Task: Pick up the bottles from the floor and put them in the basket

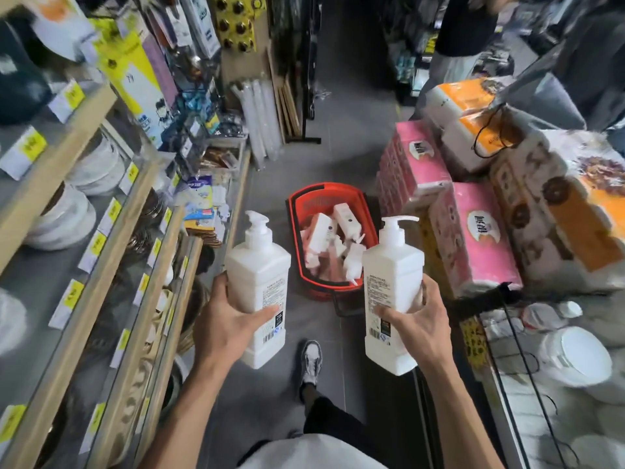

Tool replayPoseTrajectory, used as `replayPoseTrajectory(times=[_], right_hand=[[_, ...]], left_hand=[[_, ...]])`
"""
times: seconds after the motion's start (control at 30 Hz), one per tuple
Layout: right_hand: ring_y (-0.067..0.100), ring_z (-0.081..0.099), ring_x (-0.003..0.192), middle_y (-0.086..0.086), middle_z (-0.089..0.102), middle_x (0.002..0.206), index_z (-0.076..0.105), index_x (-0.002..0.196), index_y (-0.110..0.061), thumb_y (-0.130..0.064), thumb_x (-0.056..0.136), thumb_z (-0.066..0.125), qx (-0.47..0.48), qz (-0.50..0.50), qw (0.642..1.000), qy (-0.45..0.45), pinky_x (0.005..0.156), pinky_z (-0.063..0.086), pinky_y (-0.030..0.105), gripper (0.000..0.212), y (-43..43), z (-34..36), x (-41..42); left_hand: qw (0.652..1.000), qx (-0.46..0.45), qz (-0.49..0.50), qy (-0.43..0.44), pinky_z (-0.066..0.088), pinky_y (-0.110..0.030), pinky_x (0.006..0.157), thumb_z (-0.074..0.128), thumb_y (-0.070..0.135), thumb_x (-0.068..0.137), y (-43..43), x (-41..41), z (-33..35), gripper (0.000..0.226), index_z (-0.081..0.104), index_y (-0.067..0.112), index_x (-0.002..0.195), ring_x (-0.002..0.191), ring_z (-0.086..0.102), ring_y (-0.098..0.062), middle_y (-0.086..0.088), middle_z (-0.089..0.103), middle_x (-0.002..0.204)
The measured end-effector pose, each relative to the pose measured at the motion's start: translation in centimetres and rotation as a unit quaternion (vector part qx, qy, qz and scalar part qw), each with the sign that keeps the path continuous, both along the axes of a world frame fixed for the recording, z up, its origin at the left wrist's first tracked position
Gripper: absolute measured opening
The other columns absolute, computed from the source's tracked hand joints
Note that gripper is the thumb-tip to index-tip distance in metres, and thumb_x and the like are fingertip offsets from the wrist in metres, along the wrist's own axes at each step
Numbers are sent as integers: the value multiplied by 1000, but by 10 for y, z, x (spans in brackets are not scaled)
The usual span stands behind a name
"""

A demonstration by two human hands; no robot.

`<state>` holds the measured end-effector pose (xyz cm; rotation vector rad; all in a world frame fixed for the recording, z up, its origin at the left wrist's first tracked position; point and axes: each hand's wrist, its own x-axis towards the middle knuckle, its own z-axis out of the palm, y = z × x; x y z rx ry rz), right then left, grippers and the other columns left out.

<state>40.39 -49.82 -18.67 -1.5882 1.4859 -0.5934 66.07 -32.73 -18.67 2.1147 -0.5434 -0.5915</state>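
We hold one white pump bottle in each hand, both upright over the aisle floor (341, 123). Our left hand (233, 319) clamps the left bottle (258, 282) low on its body, thumb across the near face and fingers round the far side. Our right hand (416, 319) grips the right bottle (394, 289) the same way. A low grip, we judge, puts the weight in the palm and keeps the pumps clear.

The hands are well apart, one to each side of the red basket (295, 211) as we look down. It stands on the floor ahead of our shoe (311, 360), between the shelves (101, 231) and the pink packs (473, 238), so both arms can reach it. It already holds a heap (324, 231) of like bottles lying on their sides.

We judge this the carrying step. Next, we lower both onto the heap, laid flat so they do not topple out.
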Motion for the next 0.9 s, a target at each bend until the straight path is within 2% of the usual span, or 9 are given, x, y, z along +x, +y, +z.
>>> replayPoseTrajectory(times=[0.1,0.2,0.27,0.37,0.4,0.47,0.57,0.8,0.9], right_hand=[[3,63,96,-34,61,102,42,127,-52,-54,50,84,12,6,1000,-4,82,50,38,88,-43,-9,28],[-7,58,92,-40,59,95,40,120,-59,-53,53,85,23,8,1000,-9,84,48,40,80,-84,-15,56],[-1,61,94,-37,59,96,39,122,-60,-57,51,82,32,11,999,-8,84,48,41,83,-108,-15,75],[16,63,102,-33,60,101,40,127,-55,-55,50,79,48,19,999,-2,92,51,46,86,-142,-16,100],[16,63,103,-31,62,102,41,127,-55,-54,51,79,49,22,999,0,94,51,48,86,-151,-16,107],[17,64,103,-24,65,106,41,128,-52,-53,52,80,50,22,999,5,95,52,50,85,-167,-16,120],[18,63,102,-22,64,106,41,128,-51,-51,54,81,57,17,998,14,94,52,51,85,-188,-19,139],[20,65,104,-26,62,102,39,131,-50,-54,51,79,73,4,997,29,94,52,51,89,-231,-28,195],[22,65,108,-16,67,112,42,130,-49,-50,52,83,78,-13,997,23,97,51,54,89,-249,-25,226]], left_hand=[[1000,-13,8,8,57,-47,80,84,60,43,-41,28,-2,89,47,37,120,93,70,-18,12,71,107],[999,-14,11,36,57,-48,82,90,49,45,-80,53,-1,89,50,30,122,94,70,-16,8,71,109],[1000,-9,10,27,56,-37,74,95,40,49,-104,66,-2,84,51,29,120,87,70,-5,9,73,105],[1000,-10,5,14,47,-14,58,97,27,56,-134,85,-5,74,54,25,116,78,66,10,15,73,96],[1000,-8,3,11,48,-15,60,97,29,54,-143,90,-5,75,54,25,116,78,66,10,16,72,96],[1000,2,-1,20,55,-31,71,95,38,49,-161,102,-6,80,53,28,117,82,67,5,15,73,99],[999,11,-6,30,58,-46,80,91,47,47,-185,123,-13,83,51,33,119,89,71,-9,14,73,102],[998,53,-29,19,57,-46,82,85,60,41,-242,188,-26,85,47,46,116,90,70,-12,22,71,99],[998,33,-33,34,58,-48,81,86,60,42,-268,223,-27,87,46,47,118,89,71,-10,23,71,99]])
